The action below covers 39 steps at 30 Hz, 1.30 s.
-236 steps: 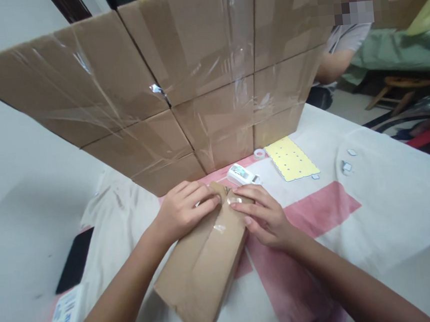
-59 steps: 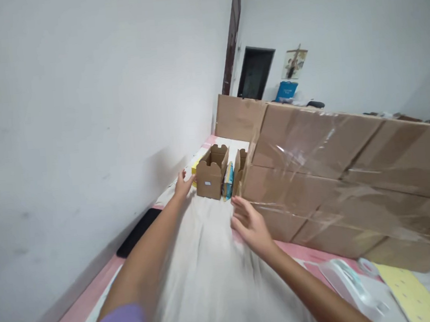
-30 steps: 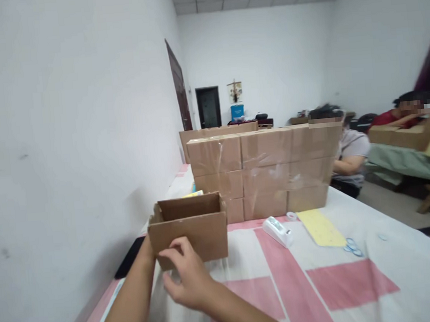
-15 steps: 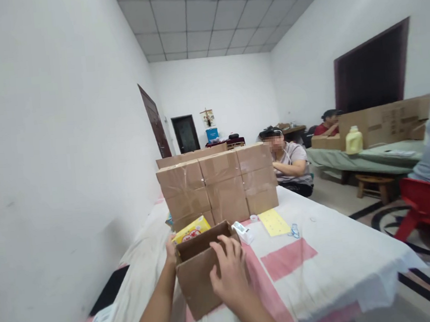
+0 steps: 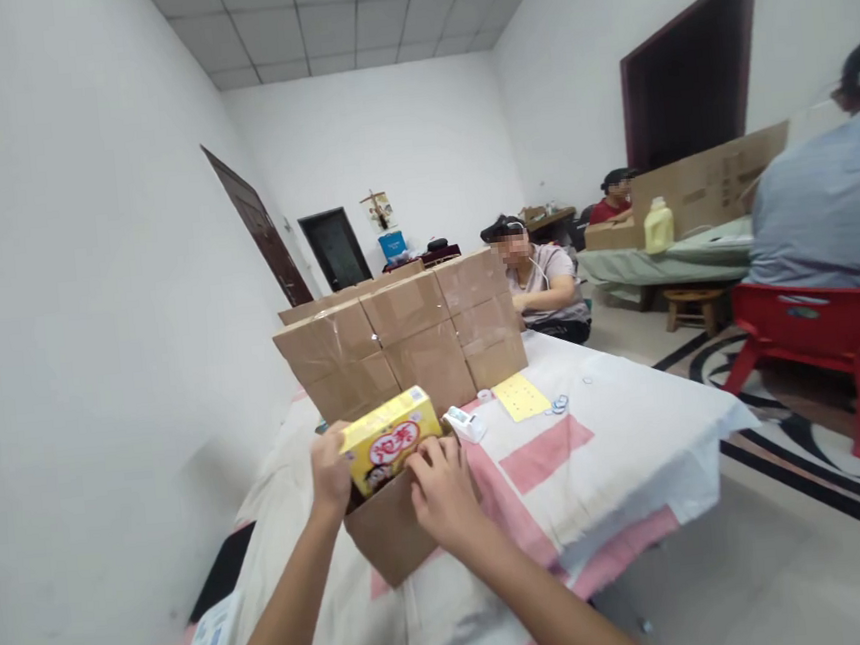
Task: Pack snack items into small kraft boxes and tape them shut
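Note:
A yellow printed box with red lettering stands tilted in the mouth of an open cardboard box, its lower part hidden inside. My left hand is closed on the yellow box's left end. Over the cardboard box's near rim curl the fingers of my right hand, whose tips touch or nearly touch the yellow box's lower right. Just beyond the right hand lies a small white device on the cloth-covered table.
Taped cardboard boxes form a wall behind my hands. Right of it lie a tape roll, a yellow sheet and small blue rings. A person sits past the table; another is on a red chair.
The yellow box has moved from behind the cardboard box into its opening, held by my left hand. My right hand's fingers have curled further over the rim. The view has shifted right.

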### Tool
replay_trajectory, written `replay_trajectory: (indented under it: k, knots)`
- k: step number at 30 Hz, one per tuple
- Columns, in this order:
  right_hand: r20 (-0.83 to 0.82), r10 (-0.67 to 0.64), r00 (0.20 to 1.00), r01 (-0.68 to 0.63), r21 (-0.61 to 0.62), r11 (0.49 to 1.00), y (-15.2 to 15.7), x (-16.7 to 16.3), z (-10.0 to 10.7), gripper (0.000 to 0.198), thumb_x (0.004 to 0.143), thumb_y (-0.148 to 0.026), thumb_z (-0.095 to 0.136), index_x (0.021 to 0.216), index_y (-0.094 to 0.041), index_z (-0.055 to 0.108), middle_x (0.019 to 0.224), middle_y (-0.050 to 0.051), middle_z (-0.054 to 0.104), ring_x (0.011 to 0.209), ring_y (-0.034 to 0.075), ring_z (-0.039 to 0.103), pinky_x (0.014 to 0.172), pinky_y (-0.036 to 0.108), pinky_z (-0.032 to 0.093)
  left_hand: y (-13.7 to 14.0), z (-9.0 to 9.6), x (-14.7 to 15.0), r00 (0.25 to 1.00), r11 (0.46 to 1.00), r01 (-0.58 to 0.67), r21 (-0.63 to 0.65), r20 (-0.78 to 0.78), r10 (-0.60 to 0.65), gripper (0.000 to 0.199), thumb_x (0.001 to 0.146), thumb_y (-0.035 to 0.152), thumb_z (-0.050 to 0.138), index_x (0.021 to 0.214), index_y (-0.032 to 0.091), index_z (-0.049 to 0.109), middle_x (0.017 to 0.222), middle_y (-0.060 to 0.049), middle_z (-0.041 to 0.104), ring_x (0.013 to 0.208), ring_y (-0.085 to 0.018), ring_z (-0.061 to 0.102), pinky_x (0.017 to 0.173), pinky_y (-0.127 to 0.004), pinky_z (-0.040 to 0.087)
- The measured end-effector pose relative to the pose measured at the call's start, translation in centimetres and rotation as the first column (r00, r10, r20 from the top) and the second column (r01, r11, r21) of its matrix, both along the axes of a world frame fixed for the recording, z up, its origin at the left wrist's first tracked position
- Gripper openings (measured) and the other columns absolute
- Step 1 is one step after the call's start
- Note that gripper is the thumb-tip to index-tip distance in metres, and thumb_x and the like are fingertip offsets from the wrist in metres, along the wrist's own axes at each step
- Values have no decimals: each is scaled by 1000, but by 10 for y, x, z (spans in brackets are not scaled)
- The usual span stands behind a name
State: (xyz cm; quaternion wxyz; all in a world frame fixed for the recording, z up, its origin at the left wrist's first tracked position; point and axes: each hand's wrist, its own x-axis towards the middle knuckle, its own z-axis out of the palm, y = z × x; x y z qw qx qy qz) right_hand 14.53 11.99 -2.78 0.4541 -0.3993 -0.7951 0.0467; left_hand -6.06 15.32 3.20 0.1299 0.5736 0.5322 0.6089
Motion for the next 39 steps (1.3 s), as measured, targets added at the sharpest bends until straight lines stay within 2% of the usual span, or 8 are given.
replay_trajectory:
  k: [6, 13, 17, 20, 27, 32, 36, 39]
  knots:
    - [-65, -24, 998, 24, 7, 1000, 0, -2, -4, 21, 84, -10, 61, 103, -20, 63, 113, 10, 57, 105, 29, 43, 92, 47, 44, -5, -2, 26, 737, 903, -10, -430, -613, -284, 22, 81, 44, 56, 77, 26, 67, 76, -2, 73, 76, -23, 64, 86, -37, 42]
    - [-115, 14, 993, -11, 32, 999, 2, 4, -6, 22, 87, -9, 59, 103, -23, 65, 114, 7, 58, 107, 27, 45, 92, 43, 43, -3, 0, 20, 430, 807, -63, -588, -745, -510, 18, 80, 41, 59, 86, 29, 72, 90, -4, 79, 98, -29, 69, 109, -49, 29]
    - [-197, -26, 980, 40, 72, 997, 21, 23, -4, 28, 87, -21, 68, 114, -23, 67, 122, 8, 60, 114, 28, 45, 98, 45, 39, -2, 4, 14, 421, 802, -7, -597, -729, -539, 20, 75, 33, 60, 88, 36, 76, 95, 0, 80, 96, -29, 69, 106, -49, 31]
    - [-174, -29, 984, 40, 55, 998, 39, 42, -2, 15, 87, -31, 71, 100, -22, 71, 112, 7, 67, 113, 29, 47, 96, 44, 37, -1, 6, 6, 466, 826, 36, -562, -722, -511, 19, 72, 34, 62, 84, 37, 77, 89, 0, 80, 89, -28, 69, 101, -45, 37]
    - [194, 186, 963, -204, 80, 976, 64, 76, 18, 20, 98, -32, 60, 83, -21, 67, 84, 3, 67, 95, 21, 55, 86, 33, 40, 2, 10, -19, 509, 881, 120, -458, -733, -451, 24, 67, 54, 70, 81, 35, 76, 78, -6, 76, 86, -30, 69, 92, -39, 46]
    - [423, 247, 872, -330, 133, 935, 83, 80, 31, 18, 102, -28, 53, 95, -19, 67, 93, 5, 69, 88, 18, 59, 85, 30, 42, 1, 7, -35, 466, 881, 116, -458, -759, -455, 29, 75, 60, 67, 84, 35, 78, 79, -6, 75, 79, -27, 68, 74, -33, 47]
    - [386, 294, 875, -347, 75, 935, 91, 74, 27, 18, 101, -29, 55, 95, -18, 67, 94, 6, 71, 94, 19, 64, 90, 32, 46, -6, 4, -33, 359, 842, 43, -537, -779, -515, 22, 83, 51, 63, 85, 37, 79, 86, -6, 76, 83, -27, 68, 71, -32, 44]
    - [191, 370, 909, -385, 51, 921, 92, 67, 14, 22, 99, -26, 56, 117, -16, 65, 124, 12, 69, 120, 21, 62, 106, 37, 44, -11, -1, -32, 350, 831, 72, -552, -766, -539, 11, 77, 41, 67, 74, 34, 75, 80, -5, 75, 80, -26, 67, 71, -32, 43]
